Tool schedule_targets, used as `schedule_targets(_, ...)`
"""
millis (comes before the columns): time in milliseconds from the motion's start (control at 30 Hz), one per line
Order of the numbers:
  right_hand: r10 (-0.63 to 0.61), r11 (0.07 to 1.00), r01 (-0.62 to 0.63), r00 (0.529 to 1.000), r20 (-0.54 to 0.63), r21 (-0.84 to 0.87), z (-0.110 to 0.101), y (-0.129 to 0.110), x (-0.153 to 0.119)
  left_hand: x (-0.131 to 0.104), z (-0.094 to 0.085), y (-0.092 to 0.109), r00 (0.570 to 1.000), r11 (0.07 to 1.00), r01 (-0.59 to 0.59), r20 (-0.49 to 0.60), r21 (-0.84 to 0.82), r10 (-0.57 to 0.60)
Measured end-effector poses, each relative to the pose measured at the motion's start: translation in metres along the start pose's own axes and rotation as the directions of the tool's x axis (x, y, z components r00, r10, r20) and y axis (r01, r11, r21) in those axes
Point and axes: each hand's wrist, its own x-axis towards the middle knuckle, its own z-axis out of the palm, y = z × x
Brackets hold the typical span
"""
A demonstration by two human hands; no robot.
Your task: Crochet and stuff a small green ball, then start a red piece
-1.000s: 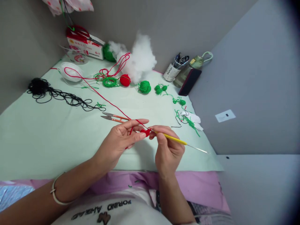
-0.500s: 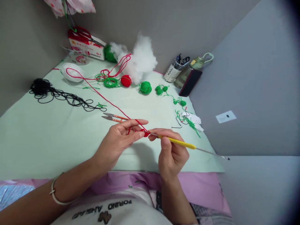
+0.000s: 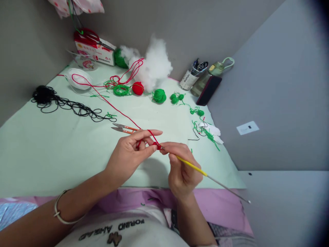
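Observation:
Between thumb and fingers, my left hand (image 3: 131, 151) pinches a small red crochet piece (image 3: 157, 146). Red yarn (image 3: 119, 111) runs from the back of the table over my raised left index finger down to the piece. My right hand (image 3: 183, 168) grips a crochet hook (image 3: 196, 168) with a yellow handle and a long metal end pointing down to the right. The hook's working tip meets the red piece, partly hidden by my fingers. Thread snips (image 3: 124, 128) with orange handles lie just behind my left hand.
Black cord (image 3: 46, 96) lies at left, near a white yarn ball (image 3: 78, 79). Behind are a red ball (image 3: 138, 88), a green ball (image 3: 159, 96) and white stuffing (image 3: 156, 65). At right stand a pen cup (image 3: 189, 79), a bottle (image 3: 199, 85) and a phone (image 3: 209, 90), with green scraps (image 3: 211, 137) nearer.
My right hand has shifted slightly left and the hook has tilted, its far end swinging down. The red piece and my left fingers have moved a little left.

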Motion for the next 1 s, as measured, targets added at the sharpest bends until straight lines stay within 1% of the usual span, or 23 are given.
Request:
schedule_targets(133, 0.009, 0.999, -0.01, 1.0, 0.01, 0.051, 0.0, 0.001, 0.002, 0.0, -0.001, -0.001, 1.0, 0.999, -0.02, -0.018, 0.039, 0.021)
schedule_targets(233, 0.003, 1.0, -0.004, 1.0, 0.013, 0.026, 0.001, 0.0, 0.002, 0.0, -0.001, -0.003, 0.999, 0.997, -0.03, -0.033, 0.072, 0.033)
schedule_targets(300, -0.008, 1.0, 0.008, 1.0, 0.011, 0.002, 0.003, 0.001, 0.0, 0.0, 0.0, -0.005, 1.0, 0.999, -0.004, -0.015, 0.047, 0.004)
schedule_targets(367, -0.004, 1.0, 0.004, 1.0, 0.001, 0.019, 0.003, 0.002, -0.001, 0.0, 0.0, -0.007, 1.0, 1.0, 0.021, 0.008, -0.002, -0.021)
schedule_targets(433, 0.022, 0.998, -0.022, 1.0, 0.002, 0.06, 0.003, 0.002, -0.001, 0.0, 0.0, -0.008, 1.0, 1.0, 0.016, 0.003, -0.026, -0.016)
schedule_targets(500, 0.033, 0.996, -0.033, 0.999, 0.009, 0.077, 0.002, 0.003, -0.002, -0.001, 0.0, -0.009, 1.0, 1.0, -0.006, -0.02, 0.001, 0.006)
schedule_targets(567, 0.016, 0.999, -0.017, 1.0, 0.022, 0.048, 0.003, 0.002, -0.002, -0.001, 0.0, -0.009, 0.999, 0.999, -0.012, -0.031, 0.038, 0.013)
schedule_targets(633, -0.01, 1.0, 0.01, 1.0, 0.01, -0.002, 0.006, 0.001, -0.003, -0.001, 0.0, -0.01, 1.0, 0.999, 0.005, -0.016, 0.036, -0.005)
schedule_targets(700, -0.007, 1.0, 0.006, 0.999, -0.031, -0.02, 0.01, 0.001, -0.004, -0.001, 0.001, -0.012, 0.999, 0.999, 0.034, 0.023, -0.027, -0.033)
schedule_targets(800, 0.004, 0.997, -0.011, 0.995, -0.099, -0.075, 0.014, 0.004, -0.01, 0.0, 0.001, -0.014, 0.996, 0.979, 0.064, 0.067, -0.195, -0.052)
schedule_targets(867, -0.049, 0.98, 0.03, 0.994, -0.095, -0.195, 0.016, 0.007, -0.017, 0.0, 0.0, -0.013, 0.994, 0.947, 0.096, 0.08, -0.307, -0.075)
schedule_targets(933, -0.126, 0.953, 0.105, 0.991, -0.055, -0.284, 0.017, 0.009, -0.021, 0.001, 0.0, -0.012, 0.983, 0.903, 0.17, 0.128, -0.395, -0.13)
schedule_targets(967, -0.146, 0.95, 0.128, 0.989, -0.04, -0.286, 0.016, 0.009, -0.022, 0.002, -0.001, -0.011, 0.973, 0.879, 0.219, 0.167, -0.423, -0.162)
schedule_targets(1000, -0.141, 0.959, 0.127, 0.989, -0.038, -0.253, 0.016, 0.009, -0.021, 0.002, -0.002, -0.011, 0.961, 0.857, 0.262, 0.204, -0.444, -0.188)
